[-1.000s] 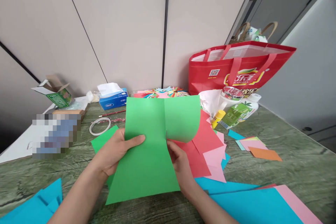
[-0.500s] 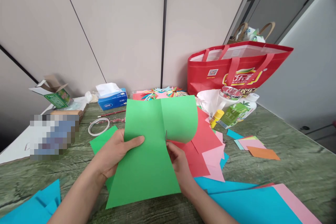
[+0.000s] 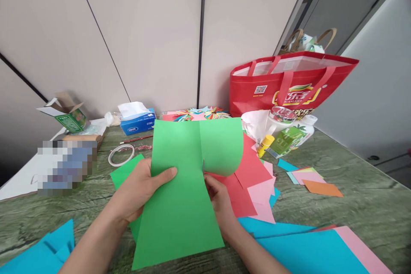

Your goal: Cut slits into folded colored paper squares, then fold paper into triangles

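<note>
My left hand (image 3: 146, 188) grips a large green sheet of paper (image 3: 178, 205) at its left edge, thumb flat on top and fingers behind it. A cut runs through the sheet from its far edge, and the strip to the right of it curls over. My right hand (image 3: 218, 195) is closed at the near end of that cut, partly behind the paper. Only a thin grey blade of the scissors (image 3: 203, 165) shows above its fingers; their handles are hidden. Another green sheet (image 3: 123, 174) lies under my left hand.
Red sheets (image 3: 257, 162), pink sheets (image 3: 261, 199) and blue sheets (image 3: 308, 250) lie on the right. A glue stick (image 3: 265, 146), bottle (image 3: 310, 127) and red bag (image 3: 253, 94) stand behind. At left are a tape roll (image 3: 121, 155), tissue box (image 3: 138, 123) and blue paper (image 3: 41, 250).
The near edge of the green sheet has shifted slightly toward me and to the right. Both hands keep nearly the same place and grip.
</note>
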A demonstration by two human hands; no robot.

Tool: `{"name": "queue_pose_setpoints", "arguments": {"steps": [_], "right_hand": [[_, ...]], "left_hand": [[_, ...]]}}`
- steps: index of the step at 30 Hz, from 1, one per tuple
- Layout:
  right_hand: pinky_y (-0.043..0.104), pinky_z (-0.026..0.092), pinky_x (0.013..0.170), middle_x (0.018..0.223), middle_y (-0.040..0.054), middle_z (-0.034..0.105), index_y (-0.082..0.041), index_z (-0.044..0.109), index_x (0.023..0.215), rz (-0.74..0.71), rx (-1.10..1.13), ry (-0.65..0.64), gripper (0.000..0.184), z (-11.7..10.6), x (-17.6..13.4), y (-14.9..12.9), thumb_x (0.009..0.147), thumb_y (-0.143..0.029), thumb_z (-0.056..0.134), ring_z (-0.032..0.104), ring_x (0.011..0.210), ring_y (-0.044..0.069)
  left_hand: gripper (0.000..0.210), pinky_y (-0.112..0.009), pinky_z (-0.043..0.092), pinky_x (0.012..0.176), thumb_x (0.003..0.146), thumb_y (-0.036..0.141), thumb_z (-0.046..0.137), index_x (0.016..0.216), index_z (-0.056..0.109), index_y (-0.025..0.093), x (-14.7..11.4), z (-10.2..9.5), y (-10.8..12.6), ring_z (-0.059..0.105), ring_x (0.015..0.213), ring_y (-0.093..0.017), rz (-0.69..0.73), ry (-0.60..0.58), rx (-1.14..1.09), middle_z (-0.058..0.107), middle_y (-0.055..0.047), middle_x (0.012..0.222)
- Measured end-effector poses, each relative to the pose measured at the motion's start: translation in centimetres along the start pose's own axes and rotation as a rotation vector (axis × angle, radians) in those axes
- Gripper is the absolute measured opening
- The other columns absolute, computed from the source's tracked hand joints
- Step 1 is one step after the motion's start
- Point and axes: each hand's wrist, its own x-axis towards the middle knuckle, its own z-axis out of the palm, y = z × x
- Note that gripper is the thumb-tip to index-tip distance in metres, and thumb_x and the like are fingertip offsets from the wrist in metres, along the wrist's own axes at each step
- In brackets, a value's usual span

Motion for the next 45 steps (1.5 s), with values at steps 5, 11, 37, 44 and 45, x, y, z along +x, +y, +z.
{"name": "queue_pose_setpoints", "arguments": {"steps": [5, 11, 37, 44, 45], "right_hand": [[0.024, 0.047, 0.057, 0.070, -0.0018, 0.067, -0.021, 0.067, 0.076, 0.005, -0.007, 0.001, 0.014, 0.02, -0.06, -0.06, 0.063, -0.017, 0.071, 0.058, 0.060, 0.015], [0.026, 0.049, 0.059, 0.075, -0.0011, 0.069, -0.023, 0.068, 0.081, 0.010, -0.007, -0.007, 0.018, -0.08, -0.14, 0.05, 0.064, -0.018, 0.071, 0.060, 0.063, 0.016], [0.029, 0.052, 0.059, 0.075, -0.0004, 0.071, -0.023, 0.071, 0.078, 0.035, 0.001, 0.056, 0.019, -0.02, -0.18, 0.12, 0.060, -0.023, 0.075, 0.063, 0.062, 0.018], [0.030, 0.053, 0.059, 0.074, 0.0000, 0.072, -0.023, 0.071, 0.076, 0.044, -0.003, 0.087, 0.018, -0.01, -0.17, 0.32, 0.059, -0.023, 0.075, 0.063, 0.061, 0.018], [0.030, 0.053, 0.059, 0.074, 0.0002, 0.072, -0.023, 0.071, 0.076, 0.045, -0.006, 0.086, 0.018, -0.02, -0.17, 0.36, 0.058, -0.024, 0.075, 0.063, 0.061, 0.019]], "left_hand": [[0.019, -0.030, 0.057, 0.061, 0.067, 0.027, 0.071, 0.081, 0.064, 0.017, -0.37, 0.07, 0.05, 0.069, 0.065, -0.020, 0.011, 0.027, 0.026, 0.075, -0.003, 0.077], [0.022, -0.031, 0.057, 0.062, 0.067, 0.029, 0.071, 0.084, 0.064, 0.017, -0.48, 0.06, 0.05, 0.069, 0.067, -0.021, 0.016, 0.019, 0.030, 0.074, -0.004, 0.080], [0.025, -0.034, 0.057, 0.062, 0.066, 0.032, 0.071, 0.084, 0.063, 0.018, -0.52, 0.31, 0.18, 0.069, 0.070, -0.023, 0.018, 0.019, 0.053, 0.074, -0.005, 0.081], [0.025, -0.034, 0.056, 0.062, 0.065, 0.033, 0.072, 0.083, 0.063, 0.019, -0.62, 0.42, 0.30, 0.069, 0.071, -0.024, 0.023, 0.033, 0.065, 0.074, -0.005, 0.083], [0.026, -0.034, 0.056, 0.062, 0.064, 0.033, 0.072, 0.083, 0.063, 0.018, -0.61, 0.38, 0.26, 0.069, 0.071, -0.024, 0.026, 0.035, 0.069, 0.074, -0.005, 0.083]]}}
